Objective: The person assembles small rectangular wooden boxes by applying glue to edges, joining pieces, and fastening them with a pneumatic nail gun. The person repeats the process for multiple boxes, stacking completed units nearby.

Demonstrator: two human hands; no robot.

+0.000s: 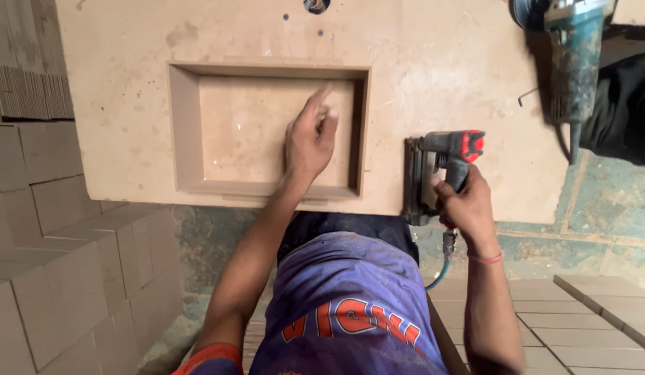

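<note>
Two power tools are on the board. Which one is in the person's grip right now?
The black nail gun with the red cap, held in the right hand at the board's near edge. The teal grinder lies untouched at the far right corner.

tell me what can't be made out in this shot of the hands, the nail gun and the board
Head view only:
- Nail gun: its nose and the lower grip are hidden by its own body and the right hand.
- Left hand: the palm faces down in the board's recess, so any small thing under it is hidden.
- Grinder: its disc is cut off by the top edge.
- Board: the hole at the top is cut by the frame edge.
</note>
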